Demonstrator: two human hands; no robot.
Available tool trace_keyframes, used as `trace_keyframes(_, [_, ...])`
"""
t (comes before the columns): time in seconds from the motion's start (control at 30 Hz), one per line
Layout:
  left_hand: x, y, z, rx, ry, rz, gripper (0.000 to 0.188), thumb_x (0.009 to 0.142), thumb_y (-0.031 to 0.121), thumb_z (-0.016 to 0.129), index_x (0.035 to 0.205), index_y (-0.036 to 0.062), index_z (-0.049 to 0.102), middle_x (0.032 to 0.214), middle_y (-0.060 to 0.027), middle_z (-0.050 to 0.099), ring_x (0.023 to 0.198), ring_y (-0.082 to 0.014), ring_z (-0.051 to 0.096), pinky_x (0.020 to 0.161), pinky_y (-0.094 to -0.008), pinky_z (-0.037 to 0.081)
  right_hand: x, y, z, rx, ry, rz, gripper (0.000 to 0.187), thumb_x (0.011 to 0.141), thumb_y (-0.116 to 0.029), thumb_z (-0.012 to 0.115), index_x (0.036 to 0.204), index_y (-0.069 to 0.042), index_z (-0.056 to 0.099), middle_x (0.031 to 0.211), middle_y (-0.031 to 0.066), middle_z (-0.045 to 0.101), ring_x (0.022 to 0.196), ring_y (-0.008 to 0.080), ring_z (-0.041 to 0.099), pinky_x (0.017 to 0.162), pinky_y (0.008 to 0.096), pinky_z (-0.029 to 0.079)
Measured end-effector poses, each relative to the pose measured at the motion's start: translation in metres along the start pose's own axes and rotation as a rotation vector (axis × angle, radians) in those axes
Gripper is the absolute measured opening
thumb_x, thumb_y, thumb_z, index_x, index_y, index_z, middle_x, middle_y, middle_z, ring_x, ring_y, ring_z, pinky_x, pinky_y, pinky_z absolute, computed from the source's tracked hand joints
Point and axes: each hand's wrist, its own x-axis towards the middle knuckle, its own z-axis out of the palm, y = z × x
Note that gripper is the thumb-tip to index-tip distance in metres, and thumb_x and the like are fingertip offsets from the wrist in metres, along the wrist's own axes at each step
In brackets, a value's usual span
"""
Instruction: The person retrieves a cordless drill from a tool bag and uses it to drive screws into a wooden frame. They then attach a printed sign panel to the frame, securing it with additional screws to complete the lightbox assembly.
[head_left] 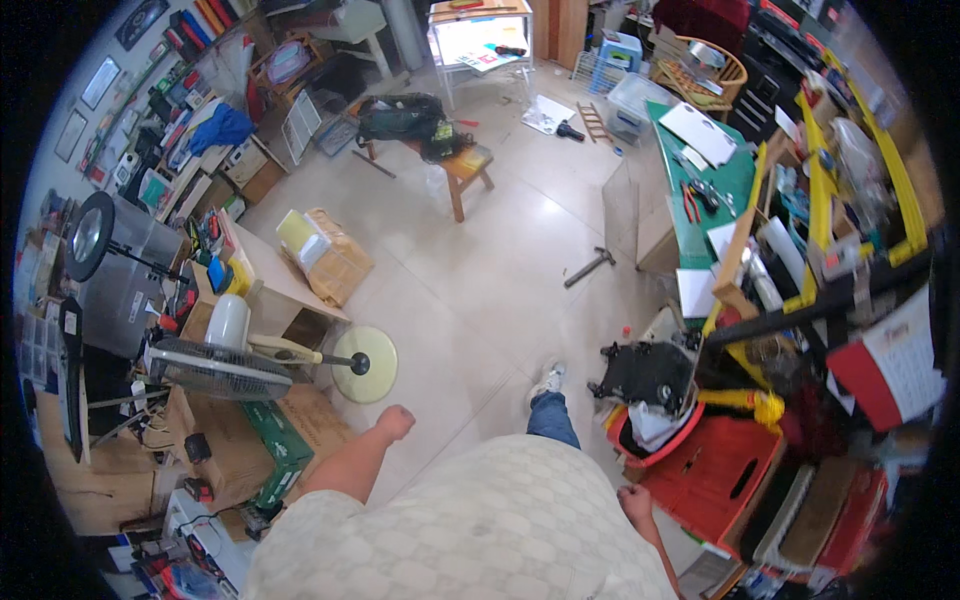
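Note:
My left hand (pixel 396 422) hangs at the left with its fingers curled in, and nothing shows in it. Closest to it is the round, pale green base (pixel 378 385) of a pedestal fan (pixel 225 368). At my right side, low down, my right hand (pixel 634 503) is also curled closed, with no object visible in it. A red plastic crate (pixel 735 455) is beside that hand, apart from it. One shoe (pixel 549 378) of mine is on the tiled floor ahead, below a blue trouser leg.
A hammer (pixel 590 268) lies on the floor. Ahead stands a wooden bench (pixel 468 165) with a dark bag (pixel 400 118). Pliers (pixel 690 203) rest on a green-topped table (pixel 735 180) at the right. Cardboard boxes (pixel 310 425) and a wrapped parcel (pixel 335 262) line the left.

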Motion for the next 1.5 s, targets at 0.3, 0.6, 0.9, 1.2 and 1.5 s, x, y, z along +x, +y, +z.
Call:
trace_keyframes(0.3, [0.001,0.079,-0.052,-0.505,0.159,-0.120,0.030,0.088,0.025,0.064,0.104,0.0001,0.068,0.090,-0.0116,0.070,0.079,-0.0229,0.067,0.069,-0.0357,0.054,0.270,-0.134,-0.036,-1.248,-0.495,-0.527,0.038,0.089,-0.040,0.056,0.101,-0.009,0.075,0.103,0.0157,0.072,0.093,0.0331,0.069,0.082,0.0423,0.055])
trace_keyframes(0.6, [0.072,-0.075,-0.014,-0.705,-0.179,0.009,0.019,0.084,0.025,0.067,0.091,0.0071,0.065,0.084,-0.0091,0.066,0.074,-0.0241,0.066,0.059,-0.0427,0.054,0.367,-0.648,-0.011,-0.631,0.001,-0.681,0.029,0.085,-0.022,0.062,0.101,0.001,0.070,0.090,0.0209,0.072,0.080,0.0349,0.070,0.072,0.0429,0.054])
trace_keyframes(0.9, [0.193,-0.032,-0.272,-0.739,0.284,-0.401,0.014,0.089,0.018,0.063,0.093,0.0055,0.067,0.074,-0.0072,0.064,0.065,-0.0204,0.062,0.053,-0.0329,0.050,0.371,-0.764,0.178,-0.471,-0.261,-0.566,0.029,0.085,-0.021,0.064,0.099,0.003,0.071,0.090,0.0192,0.071,0.085,0.0295,0.069,0.079,0.0385,0.054])
trace_keyframes(1.2, [0.376,0.129,-0.576,-0.685,0.324,-0.131,0.030,0.095,0.016,0.063,0.121,0.0024,0.059,0.107,-0.0075,0.065,0.095,-0.0193,0.065,0.078,-0.0325,0.054,0.428,-0.932,0.302,-0.282,-0.199,-0.598,0.025,0.089,-0.017,0.063,0.101,0.004,0.069,0.084,0.0155,0.071,0.076,0.0232,0.067,0.071,0.0358,0.053])
trace_keyframes(1.5, [0.620,0.283,-0.673,0.117,0.178,0.672,0.050,0.082,0.017,0.070,0.128,0.0046,0.057,0.134,-0.0204,0.053,0.133,-0.0379,0.043,0.112,-0.0459,0.035,0.535,-1.163,0.461,-0.293,-0.155,-1.053,0.023,0.088,-0.014,0.060,0.107,-0.002,0.065,0.102,0.0238,0.067,0.097,0.0433,0.062,0.086,0.0471,0.050])
